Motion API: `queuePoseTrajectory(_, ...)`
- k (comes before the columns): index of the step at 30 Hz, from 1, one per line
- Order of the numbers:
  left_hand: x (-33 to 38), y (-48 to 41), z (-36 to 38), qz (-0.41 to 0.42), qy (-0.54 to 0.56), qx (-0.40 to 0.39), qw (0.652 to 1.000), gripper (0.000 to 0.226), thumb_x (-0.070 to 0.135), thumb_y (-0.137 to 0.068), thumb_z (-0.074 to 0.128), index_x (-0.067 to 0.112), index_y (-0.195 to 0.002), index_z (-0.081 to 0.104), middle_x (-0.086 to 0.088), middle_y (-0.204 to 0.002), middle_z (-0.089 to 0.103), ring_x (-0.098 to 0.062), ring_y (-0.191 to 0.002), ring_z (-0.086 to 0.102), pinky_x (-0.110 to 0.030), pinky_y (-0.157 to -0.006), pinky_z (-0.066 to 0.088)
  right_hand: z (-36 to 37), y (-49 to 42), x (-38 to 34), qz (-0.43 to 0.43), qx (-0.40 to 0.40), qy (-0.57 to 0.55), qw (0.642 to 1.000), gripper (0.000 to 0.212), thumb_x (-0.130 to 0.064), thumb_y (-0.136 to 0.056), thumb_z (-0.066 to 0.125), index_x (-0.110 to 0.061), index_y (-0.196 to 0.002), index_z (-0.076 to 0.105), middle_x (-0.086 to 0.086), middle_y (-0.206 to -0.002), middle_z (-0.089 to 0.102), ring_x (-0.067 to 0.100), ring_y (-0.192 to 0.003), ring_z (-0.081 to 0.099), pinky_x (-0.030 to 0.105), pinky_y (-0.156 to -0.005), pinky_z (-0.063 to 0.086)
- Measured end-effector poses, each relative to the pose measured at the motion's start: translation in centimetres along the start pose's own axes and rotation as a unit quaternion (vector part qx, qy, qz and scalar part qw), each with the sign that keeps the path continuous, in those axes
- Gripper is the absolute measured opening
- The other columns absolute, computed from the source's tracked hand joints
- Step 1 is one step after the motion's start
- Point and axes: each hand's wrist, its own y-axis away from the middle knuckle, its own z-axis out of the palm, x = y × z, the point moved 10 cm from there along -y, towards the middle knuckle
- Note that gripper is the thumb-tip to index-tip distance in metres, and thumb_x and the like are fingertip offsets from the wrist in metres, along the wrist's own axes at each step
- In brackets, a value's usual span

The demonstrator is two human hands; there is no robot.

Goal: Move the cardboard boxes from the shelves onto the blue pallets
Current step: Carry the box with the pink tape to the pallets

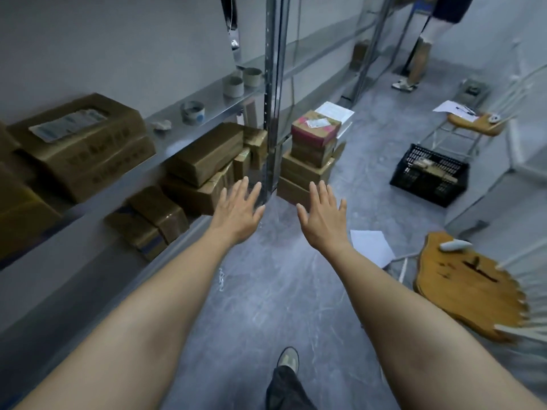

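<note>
Both hands, left hand [238,210] and right hand [322,214], spread flat, empty, before cardboard boxes [204,156].

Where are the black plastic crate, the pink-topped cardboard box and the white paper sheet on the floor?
black plastic crate [429,184]: head view, front wall.
pink-topped cardboard box [314,129]: head view, top face.
white paper sheet [370,245]: head view, middle.

far person [438,31]: cut off above waist | shelf box [17,208]: cropped at left edge, blurred
</note>
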Motion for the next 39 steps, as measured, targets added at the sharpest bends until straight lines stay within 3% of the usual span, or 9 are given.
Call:
queuePoseTrajectory(10,5.4,-16.1,-0.9,0.029,0.005,0.015,0.999,0.059,0.045,-0.102,0.023,0.023,-0.155,0.006,-0.007,-0.162,0.001,-0.022,-0.149,0.001,-0.045,-0.119,0.003,-1.6,-13.2,8.9,0.046,-0.001,0.001,0.999,0.063,-0.047,-0.104,0.023,-0.017,-0.157,0.006,0.007,-0.164,0.004,0.025,-0.151,0.002,0.052,-0.119,0.003)
queuePoseTrajectory(23,7.0,-36.2,-1.4,0.101,-0.013,0.019,0.995,0.06,0.047,-0.101,0.023,0.024,-0.154,0.006,-0.007,-0.162,0.002,-0.022,-0.149,0.001,-0.045,-0.119,0.005,-0.6,-29.2,14.4,0.125,0.013,-0.011,0.992,0.062,-0.046,-0.103,0.025,-0.016,-0.156,0.011,0.009,-0.163,0.01,0.025,-0.151,0.005,0.054,-0.118,0.005)
queuePoseTrajectory(39,7.8,-58.3,2.7,0.134,-0.002,-0.041,0.99,0.059,0.044,-0.102,0.026,0.024,-0.154,0.006,-0.008,-0.161,0.005,-0.024,-0.148,0.005,-0.047,-0.119,0.007,4.9,-48.5,20.0,0.175,-0.035,-0.03,0.983,0.063,-0.047,-0.104,0.024,-0.017,-0.156,0.007,0.009,-0.164,0.005,0.025,-0.151,0.001,0.053,-0.118,0.001)
